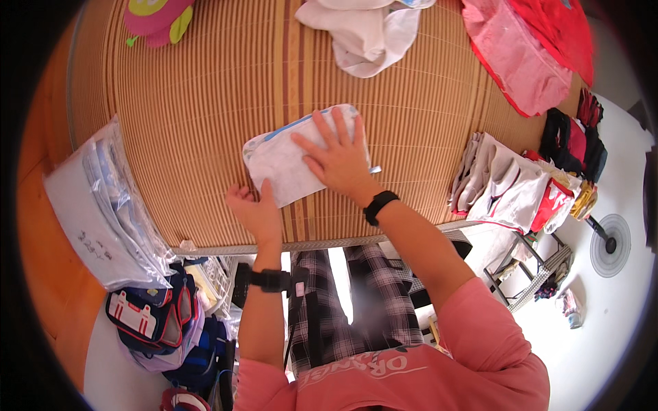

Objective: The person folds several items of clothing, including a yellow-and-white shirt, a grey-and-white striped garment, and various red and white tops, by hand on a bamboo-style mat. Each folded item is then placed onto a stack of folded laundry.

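Observation:
A folded white cloth piece (300, 159) with a blue edge strip lies on the brown bamboo mat (195, 103) in front of me. My right hand (339, 154) rests on its right half, palm down and fingers spread. At the cloth's lower left is my left hand (255, 208), with its thumb at the cloth edge and the other fingers curled apart from the thumb; nothing shows between them. A small pale tab sticks out at the cloth's right side. Each wrist wears a black band.
White garments (370, 36) and a pink and red garment (524, 56) lie on the far mat. A plush toy (159, 18) is at far left. Plastic-wrapped textiles (108, 205) stand left, folded clothes (514, 185) right. Bags (154, 318) sit below the mat's left edge.

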Action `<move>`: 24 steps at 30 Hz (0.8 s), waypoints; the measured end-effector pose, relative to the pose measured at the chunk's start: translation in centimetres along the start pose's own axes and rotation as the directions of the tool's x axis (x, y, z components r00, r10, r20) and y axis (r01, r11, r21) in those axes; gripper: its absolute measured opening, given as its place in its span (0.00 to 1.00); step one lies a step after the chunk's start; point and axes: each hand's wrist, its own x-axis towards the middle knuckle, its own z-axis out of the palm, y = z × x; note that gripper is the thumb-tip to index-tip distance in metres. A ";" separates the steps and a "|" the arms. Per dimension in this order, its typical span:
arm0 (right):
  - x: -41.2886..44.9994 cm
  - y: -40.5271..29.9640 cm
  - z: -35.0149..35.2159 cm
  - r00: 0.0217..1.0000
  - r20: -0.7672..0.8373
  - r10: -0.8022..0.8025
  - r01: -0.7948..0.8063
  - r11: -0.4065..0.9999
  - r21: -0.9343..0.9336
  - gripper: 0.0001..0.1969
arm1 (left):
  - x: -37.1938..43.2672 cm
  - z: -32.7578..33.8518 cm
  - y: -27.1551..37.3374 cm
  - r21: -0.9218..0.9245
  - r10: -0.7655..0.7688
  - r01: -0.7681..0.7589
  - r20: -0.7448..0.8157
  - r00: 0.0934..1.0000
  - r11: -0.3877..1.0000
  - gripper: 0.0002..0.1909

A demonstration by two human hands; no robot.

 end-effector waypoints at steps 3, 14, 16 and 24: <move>-0.3 -1.8 0.4 0.998 -0.025 0.057 -0.055 0.997 0.045 0.24 | 0.1 -0.2 0.7 -0.252 -0.234 0.260 0.127 0.964 0.932 0.27; -5.3 0.1 -2.5 0.912 -0.061 0.406 -0.387 0.900 0.202 0.26 | -3.0 -1.3 7.0 -0.080 0.457 -0.456 0.309 0.834 0.886 0.07; -6.4 1.1 -2.9 0.885 -0.100 0.454 -0.432 0.883 0.186 0.27 | -4.8 -0.1 7.6 -0.074 0.501 -0.510 0.351 0.791 0.857 0.07; -8.5 2.7 -3.4 0.879 -0.079 0.469 -0.452 0.875 0.174 0.27 | -7.6 6.0 7.2 0.055 0.518 -0.584 0.398 0.757 0.810 0.08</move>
